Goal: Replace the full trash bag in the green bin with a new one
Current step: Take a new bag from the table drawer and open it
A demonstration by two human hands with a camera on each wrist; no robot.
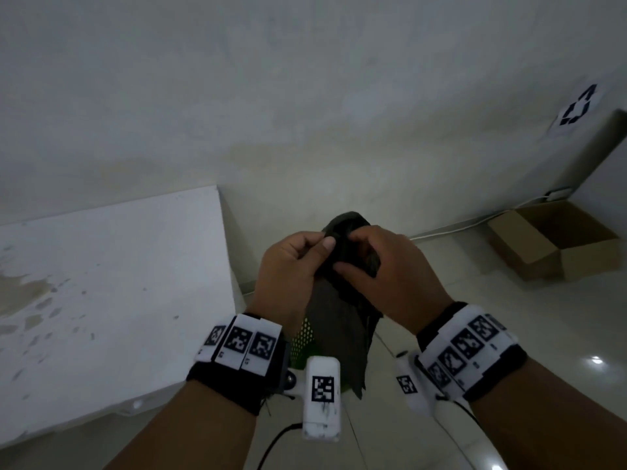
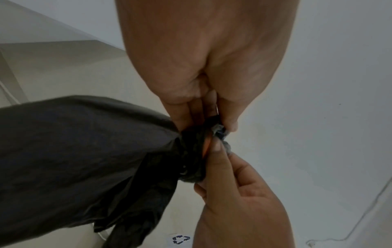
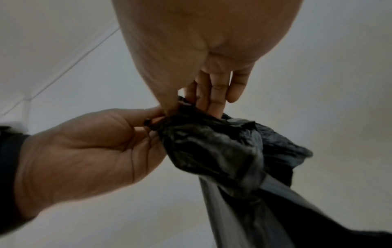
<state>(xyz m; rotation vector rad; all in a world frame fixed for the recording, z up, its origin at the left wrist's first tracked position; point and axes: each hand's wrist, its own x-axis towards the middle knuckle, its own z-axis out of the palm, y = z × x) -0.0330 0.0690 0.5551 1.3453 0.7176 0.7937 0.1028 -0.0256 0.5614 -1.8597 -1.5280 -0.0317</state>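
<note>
Hands, left (image 1: 288, 266) and right (image 1: 383, 269), pinch black trash bag (image 1: 336, 310) above green bin (image 1: 305, 337)

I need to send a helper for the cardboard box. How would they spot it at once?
Follow the white wall right to the corner with the recycling sign. The cardboard box sits on the floor beneath it, brown, flaps open, the only brown thing there.

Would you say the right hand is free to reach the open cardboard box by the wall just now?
Probably not: the right hand and left hand both pinch the black trash bag; the cardboard box sits well off on the floor.
</note>
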